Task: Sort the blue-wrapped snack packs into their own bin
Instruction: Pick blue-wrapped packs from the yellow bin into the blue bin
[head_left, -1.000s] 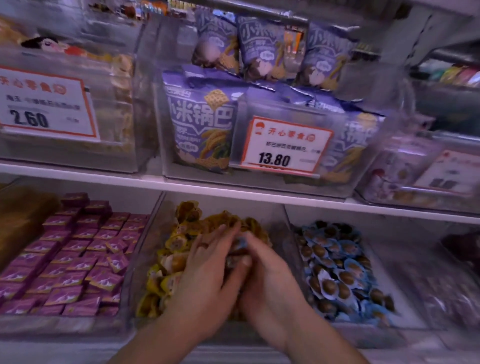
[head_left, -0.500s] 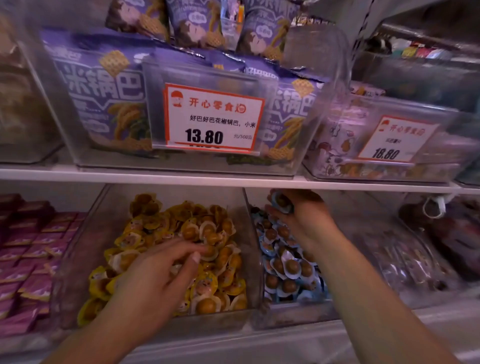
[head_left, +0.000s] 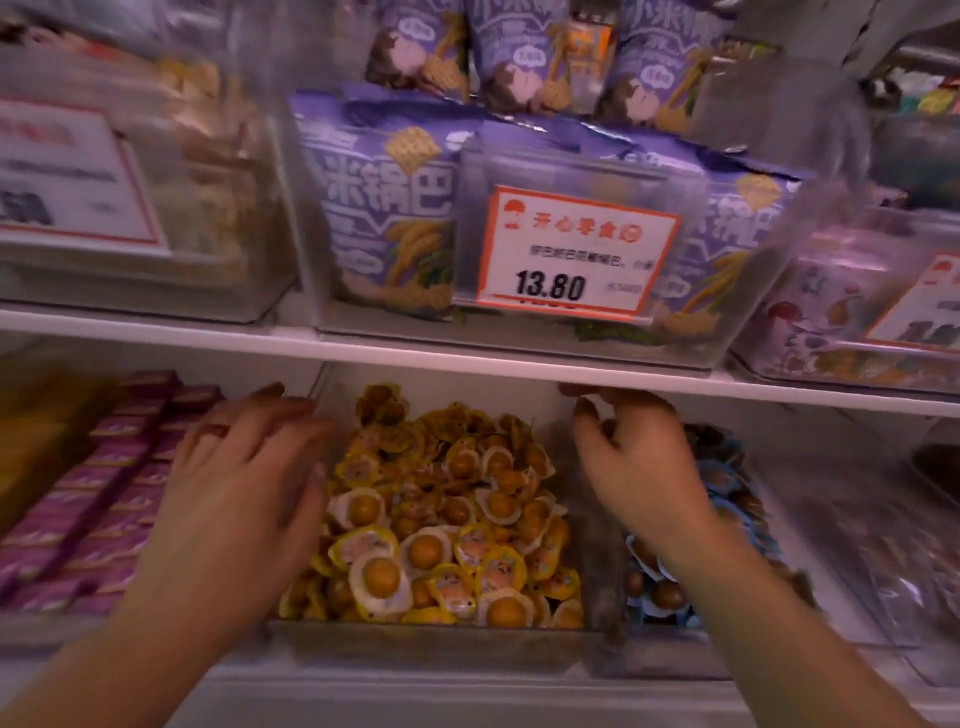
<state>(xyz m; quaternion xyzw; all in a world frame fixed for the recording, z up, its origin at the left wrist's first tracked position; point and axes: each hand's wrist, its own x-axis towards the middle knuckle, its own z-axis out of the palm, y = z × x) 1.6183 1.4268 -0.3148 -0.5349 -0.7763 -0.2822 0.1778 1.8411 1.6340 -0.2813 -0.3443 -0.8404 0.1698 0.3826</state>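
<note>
Blue-wrapped round snack packs (head_left: 727, 499): heaped in the clear plastic bin (head_left: 810, 525) right of centre on the lower shelf, partly hidden behind my right wrist.
Right hand (head_left: 639, 457): above that bin's left wall, fingers loosely curled, nothing visibly held.
Left hand (head_left: 244, 467): fingers spread and straight, empty, over the left edge of the middle clear bin (head_left: 436, 631).
Yellow-wrapped round snack packs (head_left: 447, 519): fill the middle bin.
Purple rectangular packets (head_left: 93, 499): far left.
White price card reading 13.80 (head_left: 576, 254): upper shelf.
</note>
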